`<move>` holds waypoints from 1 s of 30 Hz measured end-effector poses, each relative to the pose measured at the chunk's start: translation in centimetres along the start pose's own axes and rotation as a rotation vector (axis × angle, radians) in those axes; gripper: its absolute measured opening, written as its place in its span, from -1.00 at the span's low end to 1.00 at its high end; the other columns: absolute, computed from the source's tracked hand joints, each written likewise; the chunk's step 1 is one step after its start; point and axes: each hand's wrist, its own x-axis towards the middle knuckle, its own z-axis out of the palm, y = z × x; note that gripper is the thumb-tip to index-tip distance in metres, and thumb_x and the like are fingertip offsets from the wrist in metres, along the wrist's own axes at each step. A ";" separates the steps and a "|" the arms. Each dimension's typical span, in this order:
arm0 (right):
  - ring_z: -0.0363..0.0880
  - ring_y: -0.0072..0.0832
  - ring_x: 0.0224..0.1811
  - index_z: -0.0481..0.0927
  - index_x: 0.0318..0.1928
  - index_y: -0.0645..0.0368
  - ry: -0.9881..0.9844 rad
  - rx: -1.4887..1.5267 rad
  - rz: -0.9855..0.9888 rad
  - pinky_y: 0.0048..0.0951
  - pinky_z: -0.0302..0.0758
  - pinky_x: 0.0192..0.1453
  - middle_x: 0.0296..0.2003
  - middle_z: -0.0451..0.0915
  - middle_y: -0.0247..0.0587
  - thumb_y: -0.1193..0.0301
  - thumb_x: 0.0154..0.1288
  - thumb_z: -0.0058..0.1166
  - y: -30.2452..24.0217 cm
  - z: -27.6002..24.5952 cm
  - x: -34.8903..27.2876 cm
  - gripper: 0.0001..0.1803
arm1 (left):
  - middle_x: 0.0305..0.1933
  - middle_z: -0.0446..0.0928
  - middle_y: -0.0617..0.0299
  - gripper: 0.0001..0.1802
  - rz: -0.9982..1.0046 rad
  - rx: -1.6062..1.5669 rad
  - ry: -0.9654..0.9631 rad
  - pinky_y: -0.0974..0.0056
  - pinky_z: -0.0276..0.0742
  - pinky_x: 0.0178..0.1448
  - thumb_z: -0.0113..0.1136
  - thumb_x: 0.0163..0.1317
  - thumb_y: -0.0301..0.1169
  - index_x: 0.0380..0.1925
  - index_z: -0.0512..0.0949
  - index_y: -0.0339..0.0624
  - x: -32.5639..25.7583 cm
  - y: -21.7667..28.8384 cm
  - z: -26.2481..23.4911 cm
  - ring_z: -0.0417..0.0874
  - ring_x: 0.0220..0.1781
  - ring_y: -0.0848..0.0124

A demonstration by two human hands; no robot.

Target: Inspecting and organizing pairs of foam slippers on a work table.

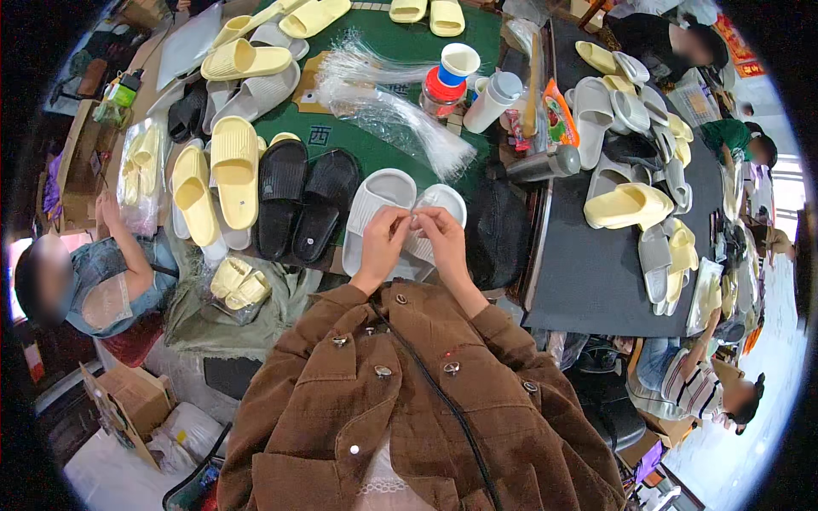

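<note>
Over a pair of light grey slippers [385, 189] at the near table edge, my left hand [383, 245] and my right hand [443, 245] meet with their fingertips pinched together. Whatever lies between the fingers is too small to make out. The hands partly hide the slippers below them. Just left of these sits a pair of black slippers [284, 198], and beyond it stand pale yellow slippers [234, 160]. Farther back, a bundle of thin clear plastic strands [354, 89] lies partly in a clear bag [388, 128].
A white bottle [494, 102], a red-lidded jar [441, 95] under a paper cup [459, 61], and a grey tumbler [545, 163] stand at the right. The dark table [579, 281] carries more slippers. Bagged yellow slippers [240, 284] lie left. People work on both sides.
</note>
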 end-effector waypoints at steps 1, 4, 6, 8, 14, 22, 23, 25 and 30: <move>0.50 -0.65 -0.28 0.51 -0.19 0.24 -0.019 0.005 0.004 -0.63 0.40 -0.22 -0.37 0.54 -0.35 0.46 0.29 -0.05 0.1 0.0 0.0 -0.85 | -0.45 0.44 0.14 -0.92 0.017 0.005 0.020 0.32 0.34 -0.38 0.10 0.12 -0.53 -0.38 0.49 -0.31 0.0 0.0 -0.1 0.44 -0.47 0.34; 0.50 -0.62 -0.23 0.52 -0.19 0.25 -0.008 -0.047 -0.054 -0.60 0.42 -0.17 -0.27 0.53 -0.33 0.45 0.29 -0.05 0.2 0.0 -0.1 -0.84 | -0.43 0.44 0.14 -0.91 0.021 0.044 -0.012 0.33 0.35 -0.38 0.10 0.11 -0.53 -0.37 0.50 -0.32 0.0 0.1 -0.2 0.44 -0.47 0.34; 0.51 -0.58 -0.20 0.54 -0.16 0.28 -0.022 0.053 -0.052 -0.56 0.43 -0.08 -0.18 0.50 -0.30 0.46 0.29 -0.06 0.3 0.1 -0.2 -0.81 | -0.41 0.45 0.14 -0.90 0.068 -0.007 -0.003 0.33 0.37 -0.35 0.10 0.11 -0.53 -0.37 0.51 -0.32 0.0 0.3 -0.1 0.46 -0.45 0.33; 0.50 -0.55 -0.18 0.54 -0.13 0.29 -0.028 -0.012 -0.037 -0.55 0.42 -0.05 -0.16 0.49 -0.27 0.46 0.29 -0.06 0.2 0.2 -0.2 -0.79 | -0.39 0.46 0.13 -0.91 0.056 0.005 -0.001 0.33 0.38 -0.33 0.10 0.11 -0.54 -0.37 0.50 -0.33 0.0 0.3 -0.1 0.48 -0.42 0.32; 0.42 -0.46 0.00 0.52 -0.04 0.28 -0.048 -0.307 -0.157 -0.52 0.36 0.06 -0.04 0.45 -0.17 0.47 0.28 -0.07 0.1 0.5 -0.1 -0.73 | -0.31 0.49 0.08 -0.90 0.121 0.078 -0.010 0.32 0.44 -0.26 0.07 0.11 -0.58 -0.34 0.50 -0.33 0.1 -0.2 -0.2 0.54 -0.31 0.25; 0.36 -0.42 0.10 0.46 0.02 0.25 0.019 -0.083 -0.180 -0.43 0.34 0.14 0.04 0.41 -0.20 0.30 0.39 -0.20 -0.6 -0.1 0.3 -0.65 | -0.13 0.45 0.08 -0.75 0.105 0.022 0.004 0.30 0.47 -0.21 0.00 0.13 -0.63 -0.16 0.48 -0.25 0.0 0.2 0.5 0.54 -0.26 0.22; 0.39 -0.45 0.07 0.46 0.01 0.24 0.102 0.158 -0.088 -0.41 0.39 0.09 0.02 0.43 -0.22 0.27 0.39 -0.21 -1.0 -0.4 0.3 -0.65 | -0.13 0.45 0.08 -0.75 0.116 0.023 0.014 0.30 0.47 -0.21 0.00 0.13 -0.63 -0.16 0.48 -0.25 -0.1 0.0 0.4 0.54 -0.26 0.22; 0.44 -0.53 -0.01 0.44 -0.08 0.18 0.167 0.222 -0.133 -0.43 0.47 -0.05 -0.09 0.49 -0.27 0.23 0.40 -0.24 -2.0 -1.6 0.5 -0.69 | -0.13 0.45 0.08 -0.76 0.061 0.044 -0.049 0.30 0.47 -0.21 -0.01 0.14 -0.63 -0.17 0.48 -0.26 -0.3 -1.0 0.1 0.54 -0.25 0.21; 0.52 -0.53 -0.21 0.39 -0.13 0.14 0.379 0.295 -0.107 -0.47 0.51 -0.24 -0.38 0.45 -0.36 0.19 0.42 -0.30 -4.2 -5.5 -0.1 -0.70 | -0.07 0.41 0.02 -0.74 -0.141 0.068 -0.242 0.24 0.46 -0.09 0.02 0.11 -0.59 -0.16 0.46 -0.26 -2.2 -5.2 -0.5 0.49 -0.09 0.09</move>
